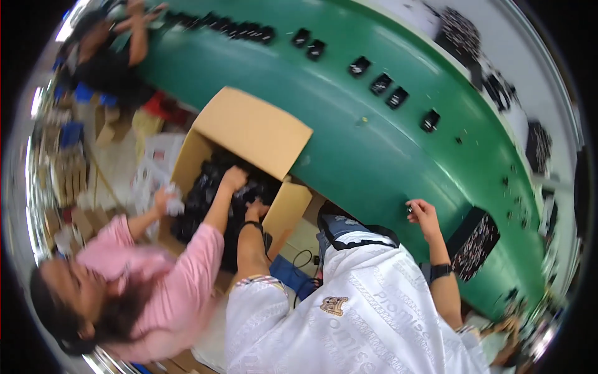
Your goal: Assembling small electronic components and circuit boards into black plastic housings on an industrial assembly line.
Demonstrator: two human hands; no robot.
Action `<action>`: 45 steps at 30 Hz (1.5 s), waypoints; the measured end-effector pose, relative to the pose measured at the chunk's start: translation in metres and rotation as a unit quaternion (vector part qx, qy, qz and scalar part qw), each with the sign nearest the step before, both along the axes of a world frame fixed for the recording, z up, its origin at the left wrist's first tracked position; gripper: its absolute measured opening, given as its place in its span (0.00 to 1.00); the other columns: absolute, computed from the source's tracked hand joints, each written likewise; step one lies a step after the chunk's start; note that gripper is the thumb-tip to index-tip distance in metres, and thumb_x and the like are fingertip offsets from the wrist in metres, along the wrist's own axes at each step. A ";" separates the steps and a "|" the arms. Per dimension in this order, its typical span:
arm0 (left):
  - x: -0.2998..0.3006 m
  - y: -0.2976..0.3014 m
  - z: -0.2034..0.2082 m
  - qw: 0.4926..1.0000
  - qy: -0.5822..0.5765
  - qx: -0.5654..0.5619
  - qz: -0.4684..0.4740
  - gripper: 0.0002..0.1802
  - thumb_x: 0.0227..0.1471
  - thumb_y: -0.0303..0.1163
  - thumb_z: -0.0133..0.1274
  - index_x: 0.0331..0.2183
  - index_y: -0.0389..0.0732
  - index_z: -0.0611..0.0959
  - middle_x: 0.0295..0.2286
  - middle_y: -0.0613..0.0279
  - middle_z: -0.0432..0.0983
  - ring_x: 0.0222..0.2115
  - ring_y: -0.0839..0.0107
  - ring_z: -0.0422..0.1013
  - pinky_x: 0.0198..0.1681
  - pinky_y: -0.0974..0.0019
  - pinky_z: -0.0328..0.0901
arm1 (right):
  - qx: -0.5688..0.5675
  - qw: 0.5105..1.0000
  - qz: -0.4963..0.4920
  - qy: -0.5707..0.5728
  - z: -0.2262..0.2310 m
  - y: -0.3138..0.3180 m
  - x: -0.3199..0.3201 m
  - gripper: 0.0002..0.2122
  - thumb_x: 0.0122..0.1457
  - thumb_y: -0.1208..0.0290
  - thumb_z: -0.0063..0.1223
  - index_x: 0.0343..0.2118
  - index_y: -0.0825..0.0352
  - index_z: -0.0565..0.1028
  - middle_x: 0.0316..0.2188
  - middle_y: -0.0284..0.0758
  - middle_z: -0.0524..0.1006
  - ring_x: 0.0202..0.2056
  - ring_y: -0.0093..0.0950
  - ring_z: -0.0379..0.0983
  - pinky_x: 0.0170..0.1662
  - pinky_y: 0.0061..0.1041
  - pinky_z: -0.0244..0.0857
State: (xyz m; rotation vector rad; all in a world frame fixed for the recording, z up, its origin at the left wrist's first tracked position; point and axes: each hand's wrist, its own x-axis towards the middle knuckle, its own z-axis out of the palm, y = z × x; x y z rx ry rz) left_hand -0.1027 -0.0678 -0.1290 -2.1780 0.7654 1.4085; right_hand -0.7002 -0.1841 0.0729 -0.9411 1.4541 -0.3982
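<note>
My left hand, with a black band at the wrist, reaches down into an open cardboard box filled with black packets. Its fingers are buried among the packets, so its grip is hidden. My right hand, with a black watch on the wrist, is at the near edge of the green conveyor belt. It pinches a small dark part in its fingertips.
A co-worker in a pink top has one hand in the same box and holds something white in the other hand. Small black parts lie spaced along the belt. Another person works at the belt's far left. A tray of dark parts sits by my right arm.
</note>
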 end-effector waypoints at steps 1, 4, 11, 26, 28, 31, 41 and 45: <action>-0.009 -0.016 0.003 0.997 0.027 0.004 -0.068 0.48 0.48 0.56 0.57 0.64 0.50 0.56 0.65 0.57 0.50 0.65 0.46 0.45 0.61 0.40 0.54 | 0.002 0.999 -0.048 0.013 0.001 0.006 -0.006 0.11 0.67 0.64 0.49 0.40 0.66 0.79 0.27 0.27 0.76 0.26 0.16 0.73 0.31 0.17 0.70; 0.094 -0.104 0.075 0.978 0.064 0.022 -0.195 0.29 0.52 0.47 0.52 0.53 0.46 0.68 0.56 0.55 0.60 0.56 0.50 0.56 0.53 0.44 0.60 | 0.023 0.999 -0.046 0.011 0.007 -0.002 -0.001 0.11 0.67 0.63 0.49 0.40 0.65 0.79 0.26 0.25 0.74 0.26 0.15 0.72 0.30 0.17 0.70; 0.054 -0.116 0.078 0.908 0.408 -0.076 0.062 0.11 0.56 0.35 0.48 0.36 0.43 0.83 0.37 0.55 0.76 0.38 0.57 0.72 0.38 0.51 0.69 | 0.036 0.989 -0.145 -0.010 0.004 0.007 -0.012 0.11 0.66 0.63 0.51 0.41 0.65 0.79 0.29 0.27 0.76 0.26 0.16 0.73 0.31 0.17 0.71; -0.004 0.013 0.081 0.864 0.185 -0.256 0.391 0.22 0.52 0.34 0.61 0.49 0.47 0.75 0.44 0.59 0.73 0.39 0.63 0.72 0.37 0.55 0.72 | 0.112 0.952 -0.214 -0.188 -0.020 -0.010 -0.018 0.09 0.66 0.64 0.51 0.43 0.62 0.78 0.34 0.29 0.79 0.31 0.17 0.75 0.38 0.19 0.73; -0.062 -0.041 0.175 0.888 0.133 -0.301 0.320 0.23 0.48 0.32 0.65 0.46 0.45 0.75 0.41 0.60 0.72 0.39 0.66 0.71 0.38 0.60 0.70 | 0.107 0.941 -0.241 -0.213 -0.022 0.000 -0.034 0.09 0.66 0.67 0.50 0.44 0.62 0.78 0.36 0.30 0.79 0.32 0.18 0.76 0.40 0.20 0.73; -0.088 -0.045 0.234 0.868 0.085 -0.444 0.205 0.20 0.46 0.29 0.66 0.41 0.42 0.76 0.37 0.63 0.71 0.38 0.68 0.69 0.42 0.65 0.67 | 0.090 0.930 -0.231 -0.273 -0.018 0.000 -0.040 0.10 0.66 0.71 0.47 0.46 0.63 0.77 0.39 0.31 0.80 0.34 0.20 0.76 0.42 0.21 0.73; -0.341 -0.191 0.224 0.744 0.143 -0.640 -0.130 0.25 0.41 0.39 0.71 0.37 0.37 0.79 0.36 0.54 0.73 0.40 0.56 0.70 0.46 0.57 0.66 | 0.008 0.909 -0.253 -0.332 -0.014 0.006 -0.077 0.19 0.61 0.82 0.47 0.57 0.68 0.71 0.46 0.34 0.77 0.39 0.18 0.73 0.46 0.18 0.67; -0.400 -0.209 0.197 0.824 0.109 -0.530 -0.171 0.28 0.50 0.52 0.61 0.45 0.43 0.74 0.47 0.50 0.65 0.46 0.45 0.69 0.48 0.50 0.66 | -0.002 0.922 -0.294 -0.250 -0.036 0.012 -0.090 0.20 0.62 0.75 0.54 0.58 0.68 0.70 0.43 0.32 0.80 0.35 0.15 0.71 0.41 0.15 0.67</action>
